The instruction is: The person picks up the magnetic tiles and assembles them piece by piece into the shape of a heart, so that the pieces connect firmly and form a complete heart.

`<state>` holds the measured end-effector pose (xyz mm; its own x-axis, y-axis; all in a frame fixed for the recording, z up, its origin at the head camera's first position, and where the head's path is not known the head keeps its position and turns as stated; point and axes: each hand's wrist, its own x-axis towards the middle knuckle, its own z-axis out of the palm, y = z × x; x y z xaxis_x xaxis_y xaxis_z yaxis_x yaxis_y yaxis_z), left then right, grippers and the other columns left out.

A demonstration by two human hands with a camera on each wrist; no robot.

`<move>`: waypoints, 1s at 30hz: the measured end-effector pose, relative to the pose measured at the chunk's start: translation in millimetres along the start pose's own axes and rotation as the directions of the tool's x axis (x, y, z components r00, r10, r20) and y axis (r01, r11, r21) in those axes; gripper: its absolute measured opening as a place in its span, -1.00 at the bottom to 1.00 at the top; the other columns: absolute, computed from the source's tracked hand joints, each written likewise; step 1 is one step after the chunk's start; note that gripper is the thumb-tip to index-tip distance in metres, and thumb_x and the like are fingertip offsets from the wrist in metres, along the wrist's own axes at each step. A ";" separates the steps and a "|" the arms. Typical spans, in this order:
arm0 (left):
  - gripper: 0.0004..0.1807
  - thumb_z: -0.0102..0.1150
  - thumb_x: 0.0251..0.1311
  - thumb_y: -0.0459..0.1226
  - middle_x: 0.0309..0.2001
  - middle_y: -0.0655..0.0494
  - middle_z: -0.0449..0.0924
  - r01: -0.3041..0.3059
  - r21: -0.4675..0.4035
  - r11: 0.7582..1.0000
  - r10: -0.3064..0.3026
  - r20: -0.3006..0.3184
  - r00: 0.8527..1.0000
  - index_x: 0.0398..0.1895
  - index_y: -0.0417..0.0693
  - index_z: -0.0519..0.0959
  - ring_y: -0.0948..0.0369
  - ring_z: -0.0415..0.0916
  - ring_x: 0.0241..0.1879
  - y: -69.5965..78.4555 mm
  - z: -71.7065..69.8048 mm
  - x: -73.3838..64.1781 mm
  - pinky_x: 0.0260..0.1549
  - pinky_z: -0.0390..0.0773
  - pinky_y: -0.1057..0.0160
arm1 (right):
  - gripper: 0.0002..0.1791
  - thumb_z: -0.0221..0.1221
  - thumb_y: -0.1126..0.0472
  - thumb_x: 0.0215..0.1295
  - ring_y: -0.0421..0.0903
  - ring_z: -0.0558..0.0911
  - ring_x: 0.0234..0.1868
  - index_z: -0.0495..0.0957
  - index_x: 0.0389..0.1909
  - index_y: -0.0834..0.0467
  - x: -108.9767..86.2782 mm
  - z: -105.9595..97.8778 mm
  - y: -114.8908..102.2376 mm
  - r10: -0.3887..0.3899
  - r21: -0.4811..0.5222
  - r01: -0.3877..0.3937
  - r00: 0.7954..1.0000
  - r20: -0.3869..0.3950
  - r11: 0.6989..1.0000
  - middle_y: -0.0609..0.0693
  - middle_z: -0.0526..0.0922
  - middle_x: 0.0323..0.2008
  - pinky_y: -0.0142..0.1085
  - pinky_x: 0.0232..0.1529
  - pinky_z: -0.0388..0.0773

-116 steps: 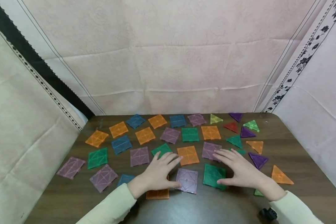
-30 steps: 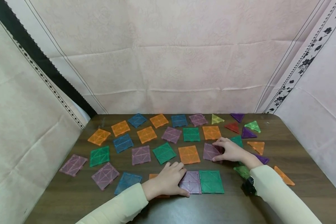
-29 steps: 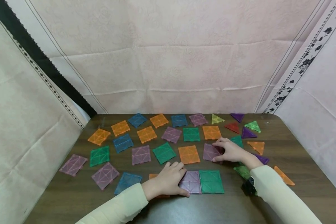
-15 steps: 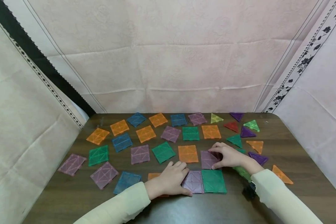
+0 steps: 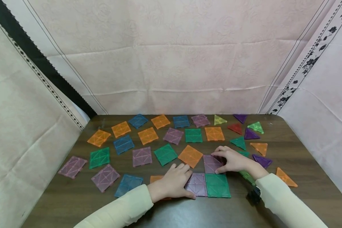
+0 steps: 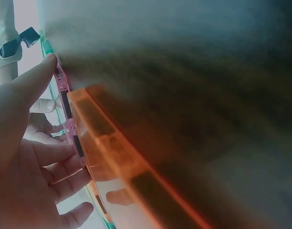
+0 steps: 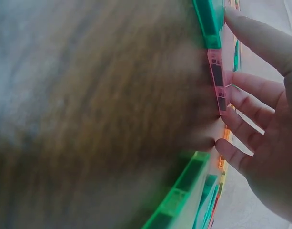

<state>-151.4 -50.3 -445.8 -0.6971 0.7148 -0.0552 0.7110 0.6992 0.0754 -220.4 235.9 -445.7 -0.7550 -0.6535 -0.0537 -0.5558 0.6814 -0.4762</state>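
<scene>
Flat on the table lies a light purple square magnetic tile (image 5: 197,184), side by side with a green square tile (image 5: 218,186). My left hand (image 5: 175,182) holds the light purple one at its left side, thumb at the near corner and fingers at the far one. My right hand (image 5: 232,160) pinches a second purple tile (image 5: 211,164) between thumb and fingers. That tile's near edge lies right along the far edges of the other two, mostly behind the green one. An orange tile (image 5: 156,179) is partly hidden under my left hand.
An orange tile (image 5: 190,156) lies turned close left of the right hand's tile. Several more square tiles, such as a blue one (image 5: 128,185), spread left and back. Triangles, such as a purple one (image 5: 262,161), lie to the right. A cloth (image 5: 171,63) hangs behind the table.
My right hand has drawn the second purple tile toward me, up to the green tile. The orange tile beside it has turned. Earlier, the green and light purple tiles stood apart; now they meet.
</scene>
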 end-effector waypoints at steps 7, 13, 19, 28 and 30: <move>-0.18 0.11 0.09 0.34 -0.03 0.13 0.44 0.050 -0.072 0.996 -0.055 -0.061 0.997 0.20 -0.09 0.50 0.20 0.36 -0.06 -10.9 -9.7 9.1 -0.23 0.24 0.24 | -0.27 0.38 -0.10 0.08 0.06 0.42 0.04 0.49 0.21 0.22 -1.0 0.1 -1.4 -0.008 -0.013 0.008 1.000 0.000 1.000 0.07 0.46 0.05 0.01 0.00 0.45; -0.15 0.23 0.12 0.20 0.10 0.02 0.42 0.127 -0.229 0.965 -0.153 -0.097 0.983 0.36 -0.12 0.34 0.12 0.35 0.02 -34.2 -17.7 32.0 -0.12 0.34 0.12 | -0.26 0.39 -0.10 0.07 0.06 0.43 0.04 0.49 0.20 0.23 -1.2 -0.3 -1.9 -0.004 -0.019 0.004 1.000 -0.005 1.000 0.07 0.46 0.05 0.01 0.00 0.45; -0.10 0.20 0.12 0.23 0.17 -0.01 0.38 0.236 -0.265 0.935 -0.251 -0.023 0.968 0.40 -0.11 0.29 0.09 0.33 0.07 -46.0 -19.0 54.6 -0.03 0.32 0.04 | -0.27 0.38 -0.09 0.08 0.06 0.42 0.06 0.48 0.21 0.22 -1.1 0.5 -2.0 0.002 -0.003 -0.002 1.000 0.002 1.000 0.06 0.47 0.05 0.02 0.02 0.45; -0.01 0.21 0.04 0.30 0.02 -0.02 0.35 0.328 -0.164 0.930 -0.324 0.051 0.945 0.38 -0.18 0.29 0.15 0.21 -0.19 -36.0 -13.1 70.8 -0.24 0.17 0.20 | -0.26 0.37 -0.10 0.08 0.08 0.41 0.07 0.47 0.22 0.22 -1.5 -0.4 -2.1 0.012 -0.001 -0.012 1.000 0.003 1.000 0.08 0.45 0.08 0.03 0.03 0.44; -0.02 0.25 0.04 0.26 0.01 -0.02 0.34 0.323 -0.171 0.931 -0.318 0.057 0.947 0.38 -0.19 0.29 0.15 0.21 -0.19 -36.6 -13.2 71.4 -0.23 0.18 0.21 | -0.26 0.37 -0.11 0.08 0.08 0.41 0.07 0.47 0.22 0.21 -2.0 -0.8 -2.0 0.010 -0.005 -0.010 1.000 0.002 1.000 0.08 0.45 0.08 0.03 0.03 0.44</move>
<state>-228.3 -25.1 -439.4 -0.8803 0.4553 -0.1330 0.4210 0.8792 0.2230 -218.0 236.1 -444.0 -0.7600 -0.6471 -0.0606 -0.5497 0.6898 -0.4711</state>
